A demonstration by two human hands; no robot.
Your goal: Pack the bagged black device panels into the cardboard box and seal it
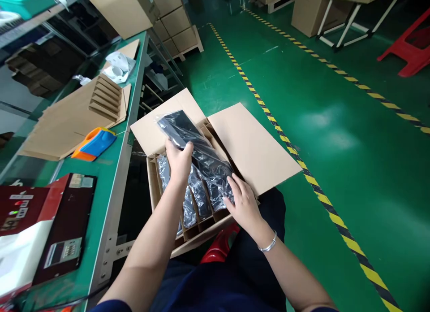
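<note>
L hand (179,162): fingers wrapped round mid of bagged black item (198,146), holding it tilted, far end up. R hand (243,204): fingers closed on item's near end, by near edge of carton (255,146). Item over carton's divider slots, near end dipping in. More bagged pcs (188,206) upright in slots left of it. Carton flaps open, just right of bench (110,177); red stool (218,247) showing under it. On bench: orange-blue tape dispenser (96,144), cardboard sheets (63,123), red-black device (63,222). Green floor (336,101) to right w/ yellow-black stripe.
</note>
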